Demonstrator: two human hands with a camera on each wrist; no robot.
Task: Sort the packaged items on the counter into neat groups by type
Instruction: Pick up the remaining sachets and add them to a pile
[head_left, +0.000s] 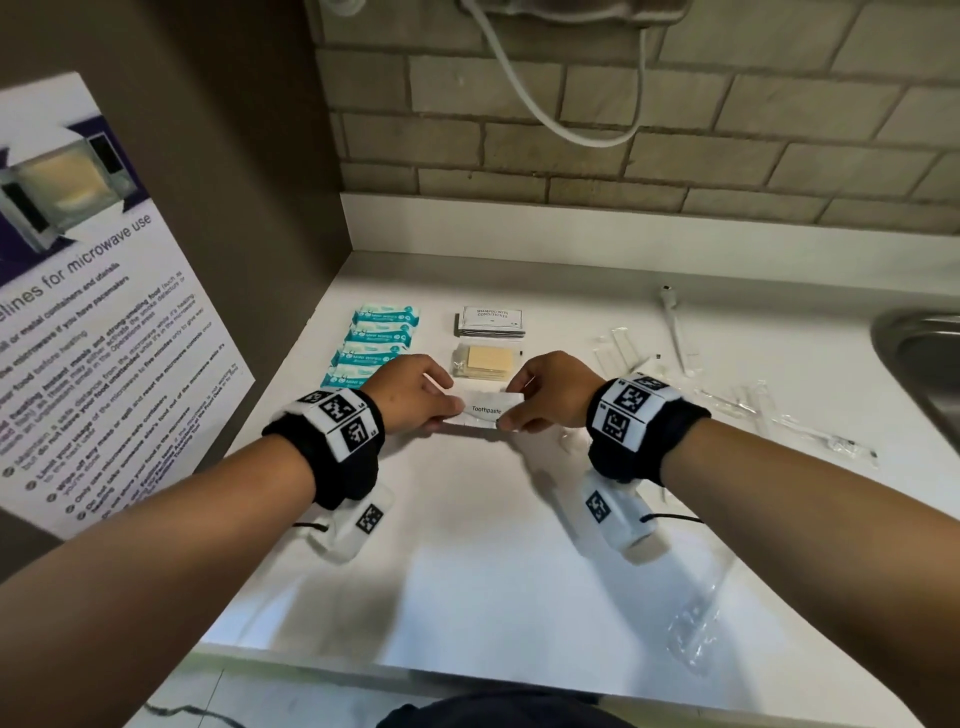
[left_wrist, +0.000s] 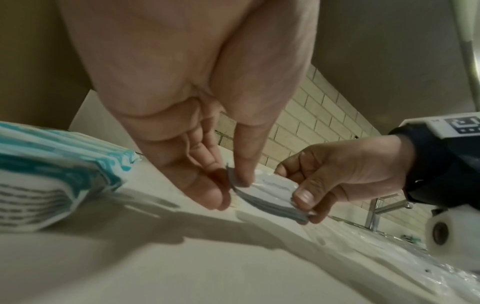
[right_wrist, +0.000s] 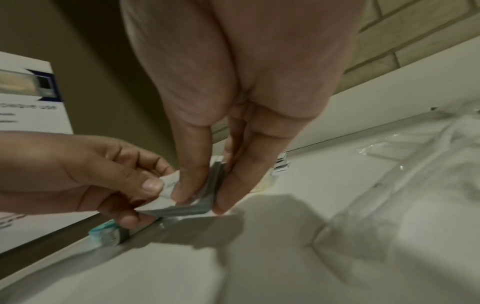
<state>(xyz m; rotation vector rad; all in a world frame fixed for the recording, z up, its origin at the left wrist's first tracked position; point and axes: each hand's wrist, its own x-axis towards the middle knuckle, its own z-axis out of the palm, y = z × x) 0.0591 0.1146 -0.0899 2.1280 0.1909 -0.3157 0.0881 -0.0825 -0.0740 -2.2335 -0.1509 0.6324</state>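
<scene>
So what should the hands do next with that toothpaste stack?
Probably set the toothpaste sachets, pinched by left hand and right hand, squarely on the counter below the yellow packets, since that column already holds sorted groups.

White toothpaste sachets (head_left: 488, 410) (stacked) pinched endwise.

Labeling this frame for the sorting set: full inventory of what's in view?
wipes: about four packs, teal and white, overlapping column, counter's left
shampoo sachets: small stack, dark grey, rear centre
tan packets: stack, clear wrap, before the shampoo
toothpaste sachets: small stack, white, held at centre
clear-wrapped items: several, unsorted, right
counter: one, white
sink: one, steel, far right
poster: one, white, left wall
left hand: pinches the toothpaste's left end
right hand: pinches its right end
</scene>
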